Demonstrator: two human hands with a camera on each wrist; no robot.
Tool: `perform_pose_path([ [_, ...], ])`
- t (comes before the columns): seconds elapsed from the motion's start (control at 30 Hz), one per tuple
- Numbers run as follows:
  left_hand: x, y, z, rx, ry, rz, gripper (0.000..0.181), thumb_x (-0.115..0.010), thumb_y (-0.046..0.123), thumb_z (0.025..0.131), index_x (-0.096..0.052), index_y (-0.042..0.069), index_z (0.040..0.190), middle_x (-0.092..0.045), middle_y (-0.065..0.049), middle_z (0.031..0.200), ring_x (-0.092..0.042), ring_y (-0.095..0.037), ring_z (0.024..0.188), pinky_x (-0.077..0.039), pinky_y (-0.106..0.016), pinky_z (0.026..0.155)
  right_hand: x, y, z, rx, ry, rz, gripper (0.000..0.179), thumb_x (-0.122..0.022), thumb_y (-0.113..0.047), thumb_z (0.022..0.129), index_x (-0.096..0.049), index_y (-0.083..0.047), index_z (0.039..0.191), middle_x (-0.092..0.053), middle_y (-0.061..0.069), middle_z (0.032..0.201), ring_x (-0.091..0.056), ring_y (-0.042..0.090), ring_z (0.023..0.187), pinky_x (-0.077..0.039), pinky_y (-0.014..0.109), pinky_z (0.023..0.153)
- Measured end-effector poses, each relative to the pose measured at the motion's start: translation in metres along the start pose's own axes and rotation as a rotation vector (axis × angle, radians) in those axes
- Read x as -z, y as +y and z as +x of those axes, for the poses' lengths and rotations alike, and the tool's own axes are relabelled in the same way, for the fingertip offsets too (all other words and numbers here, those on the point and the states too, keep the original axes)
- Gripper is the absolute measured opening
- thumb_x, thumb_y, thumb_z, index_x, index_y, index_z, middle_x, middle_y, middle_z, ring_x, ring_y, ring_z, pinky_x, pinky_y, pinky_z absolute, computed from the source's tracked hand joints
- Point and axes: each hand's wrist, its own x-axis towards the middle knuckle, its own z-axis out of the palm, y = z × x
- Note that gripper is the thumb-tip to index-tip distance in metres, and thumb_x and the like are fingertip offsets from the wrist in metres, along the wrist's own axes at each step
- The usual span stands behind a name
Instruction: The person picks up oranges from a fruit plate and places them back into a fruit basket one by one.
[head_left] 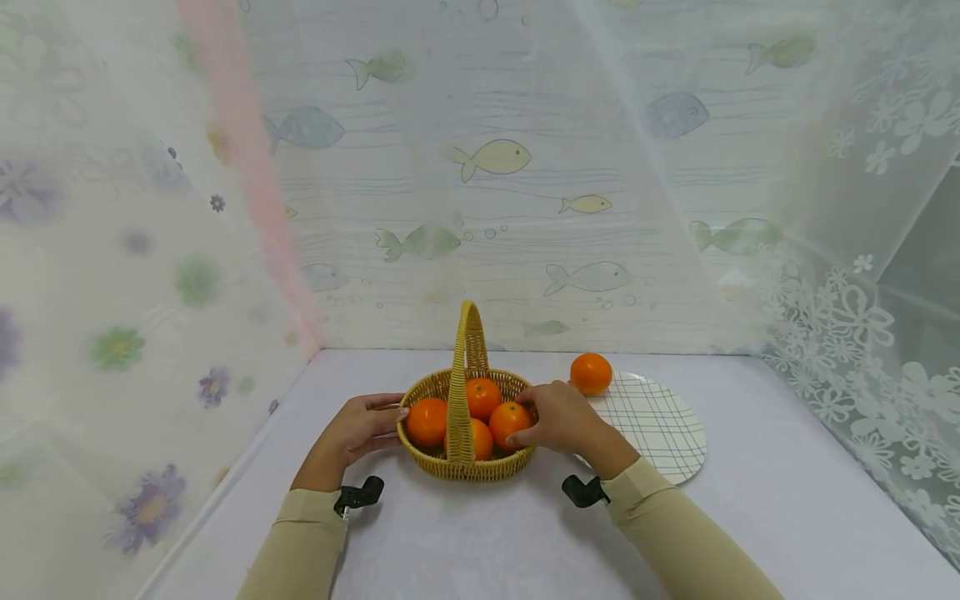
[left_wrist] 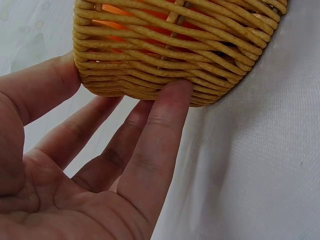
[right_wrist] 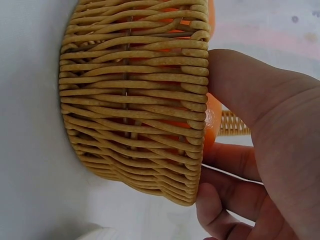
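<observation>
A yellow wicker basket (head_left: 468, 472) with a tall arched handle stands on the white table, holding several oranges (head_left: 427, 422). At its left side, my left hand (head_left: 367, 429) touches the woven wall and rim with extended fingers; the left wrist view shows the fingertips (left_wrist: 175, 95) against the wicker. My right hand (head_left: 558, 417) reaches over the right rim, with thumb and fingers around the rightmost orange (head_left: 511, 423) inside the basket. In the right wrist view, the thumb (right_wrist: 232, 75) lies over the rim and part of that orange (right_wrist: 212, 120) shows beyond it.
Behind the right forearm lies a white plate (head_left: 660, 425) with a grid pattern. A single orange (head_left: 591, 374) sits at the plate's upper left edge. A sheer curtain printed with fish (head_left: 495, 157) hangs behind the table, with flowered fabric at both sides.
</observation>
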Motion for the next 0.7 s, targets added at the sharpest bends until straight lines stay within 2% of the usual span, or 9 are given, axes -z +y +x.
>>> perform_pose_path([
  [0.4,0.0,0.003,-0.003,0.019,-0.003,0.003,0.059,-0.075,0.023,0.082,-0.053,0.008,0.135,-0.061,-0.014,0.127,-0.067,-0.026,0.102,-0.055,-0.045,0.085,0.001,0.0,-0.001,0.019,-0.004,0.025,0.059,-0.081,-0.054,0.066,-0.069,-0.019,0.112,-0.063,-0.011,0.091,-0.053,0.013,0.083,-0.046,0.029,0.076],
  [0.5,0.0,0.004,-0.004,0.017,-0.004,0.007,0.057,-0.075,0.022,0.083,-0.053,0.008,0.134,-0.061,-0.014,0.127,-0.067,-0.025,0.101,-0.055,-0.045,0.085,0.003,0.003,-0.001,0.013,0.027,0.04,0.064,-0.081,-0.054,0.066,-0.067,-0.017,0.116,-0.065,-0.008,0.102,-0.055,0.014,0.093,-0.049,0.031,0.085],
  [0.6,-0.001,0.004,-0.003,0.009,-0.001,0.003,0.056,-0.075,0.022,0.083,-0.054,0.008,0.133,-0.061,-0.014,0.125,-0.067,-0.025,0.1,-0.055,-0.045,0.085,0.006,0.008,-0.001,-0.001,0.082,0.043,0.07,-0.08,-0.058,0.066,-0.064,-0.017,0.121,-0.064,-0.006,0.111,-0.054,0.016,0.105,-0.048,0.035,0.095],
  [0.7,-0.001,0.003,-0.002,0.005,0.004,-0.001,0.056,-0.075,0.022,0.082,-0.055,0.008,0.132,-0.062,-0.014,0.124,-0.067,-0.026,0.099,-0.055,-0.046,0.085,0.009,0.014,0.001,-0.004,0.131,0.031,0.074,-0.077,-0.064,0.065,-0.063,-0.019,0.122,-0.061,-0.005,0.115,-0.051,0.018,0.111,-0.047,0.038,0.098],
])
